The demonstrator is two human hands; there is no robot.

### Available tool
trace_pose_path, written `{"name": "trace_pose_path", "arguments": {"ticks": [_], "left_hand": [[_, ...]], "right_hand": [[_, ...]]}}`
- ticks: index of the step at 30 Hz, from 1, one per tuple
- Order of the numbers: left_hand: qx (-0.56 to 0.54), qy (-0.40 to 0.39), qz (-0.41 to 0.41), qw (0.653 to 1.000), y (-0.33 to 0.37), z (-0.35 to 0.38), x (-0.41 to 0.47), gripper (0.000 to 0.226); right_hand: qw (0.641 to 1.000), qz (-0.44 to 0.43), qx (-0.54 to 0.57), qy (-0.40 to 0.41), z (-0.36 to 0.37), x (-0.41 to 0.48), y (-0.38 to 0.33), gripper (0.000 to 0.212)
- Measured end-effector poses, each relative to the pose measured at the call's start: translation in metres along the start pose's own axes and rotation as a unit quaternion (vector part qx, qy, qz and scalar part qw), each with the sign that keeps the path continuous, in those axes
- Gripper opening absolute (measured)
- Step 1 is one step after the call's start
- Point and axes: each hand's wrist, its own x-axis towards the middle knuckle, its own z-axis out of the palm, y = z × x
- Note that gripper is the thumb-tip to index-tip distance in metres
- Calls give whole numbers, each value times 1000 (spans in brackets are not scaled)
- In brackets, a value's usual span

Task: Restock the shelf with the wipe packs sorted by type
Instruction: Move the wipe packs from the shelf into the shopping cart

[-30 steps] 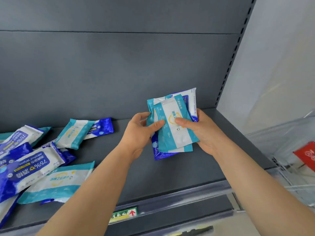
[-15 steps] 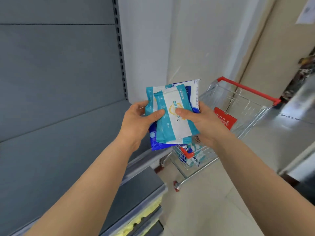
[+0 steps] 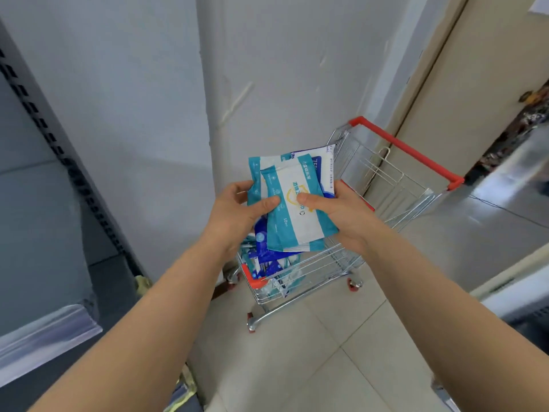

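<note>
1. The shelf (image 3: 38,227) is cut off by the left edge. Only a grey back panel, a slotted upright and a front rail are seen.
2. A shopping cart (image 3: 407,150) is found on the tiled floor just beyond the hands, close to the wall. Loose packs (image 3: 276,269), teal and blue mixed, are lying in its basket.
3. A bundle of wipe packs (image 3: 297,221) is held upright above the cart, with teal-and-white packs in front and blue ones behind.
4. The bundle is gripped on its left edge by the left hand (image 3: 237,215) and on its right side by the right hand (image 3: 347,215), each thumb laid across the front pack.
5. The step in hand is judged to be sorting a mixed handful. Next, the teal packs need to be parted from the blue, and a turn back to the shelf is needed.
6. The number of packs in the bundle cannot be established. The fingers behind it are hidden, the print is largely illegible, and the cart's contents are partly masked by the bundle.
</note>
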Motion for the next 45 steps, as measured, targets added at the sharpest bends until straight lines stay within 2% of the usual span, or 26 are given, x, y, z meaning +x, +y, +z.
{"name": "trace_pose_path", "arguments": {"ticks": [3,7,12,17,21,27,30,32,35,41,45], "left_hand": [[1,27,-18,999,-29,12,48,61],[6,48,-61,997,-66,20,117,70],[4,89,-125,988,-120,24,194,61],[29,118,-185,975,-183,25,242,56],[22,159,-230,960,-250,24,264,48],[32,229,-291,928,-346,25,280,57],[63,230,-312,920,-380,22,287,53],[90,226,-333,911,-401,18,291,55],[140,207,-362,898,-421,12,296,62],[220,146,-369,891,-437,0,304,67],[239,151,-376,882,-435,2,298,59]], "right_hand": [[999,32,-11,-28,-22,56,24,44],[995,86,-2,-56,-41,135,60,50],[986,144,0,-87,-60,222,112,51],[968,199,-48,-143,-75,289,170,44],[931,278,-105,-213,-88,334,229,41],[870,361,-168,-291,-103,377,317,41],[840,393,-199,-317,-112,392,357,30],[821,410,-199,-344,-116,396,375,30],[819,407,-215,-343,-116,399,400,40],[837,345,-259,-337,-112,397,428,37],[847,291,-323,-305,-111,392,429,46]]}}
